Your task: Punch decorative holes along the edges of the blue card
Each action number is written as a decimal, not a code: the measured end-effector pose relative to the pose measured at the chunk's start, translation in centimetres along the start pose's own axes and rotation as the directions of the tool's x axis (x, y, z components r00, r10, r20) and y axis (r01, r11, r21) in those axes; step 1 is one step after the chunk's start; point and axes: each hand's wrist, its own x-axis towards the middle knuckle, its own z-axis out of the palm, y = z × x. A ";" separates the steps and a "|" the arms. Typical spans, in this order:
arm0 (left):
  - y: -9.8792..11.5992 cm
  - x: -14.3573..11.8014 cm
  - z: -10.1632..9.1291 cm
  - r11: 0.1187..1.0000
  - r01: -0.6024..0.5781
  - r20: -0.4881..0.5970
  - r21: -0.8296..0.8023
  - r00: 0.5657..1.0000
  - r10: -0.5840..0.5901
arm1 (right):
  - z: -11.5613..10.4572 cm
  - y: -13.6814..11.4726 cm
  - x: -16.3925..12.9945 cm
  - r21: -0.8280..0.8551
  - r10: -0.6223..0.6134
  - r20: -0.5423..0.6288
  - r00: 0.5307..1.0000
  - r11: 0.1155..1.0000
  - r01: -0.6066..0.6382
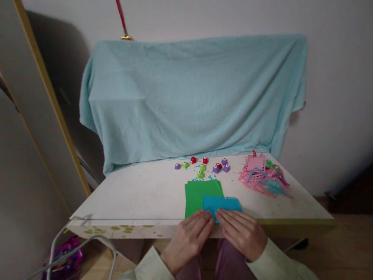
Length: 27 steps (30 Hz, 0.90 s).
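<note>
both hands rest at the near edge of the table [135, 196], the left hand [186, 241] and right hand [243, 233] with fingertips on a blue paper [223, 204] that overlaps a green sheet [199, 193]. small punches [205, 165] sit farther back, pink scraps [263, 177] to the right, and a teal cloth [195, 95] hangs behind.

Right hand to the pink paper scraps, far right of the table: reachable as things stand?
Probably yes. The right hand rests on the blue paper at the near table edge, and the bare tabletop between it and the pink paper scraps looks free. It would need to let go of the blue paper first.
</note>
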 end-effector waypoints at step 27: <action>-3.8 0.8 -1.8 0.895 0.376 -0.156 -0.240 0.895 -0.418 | 2.2 2.7 3.1 0.021 0.082 -0.031 0.996 0.996 -0.081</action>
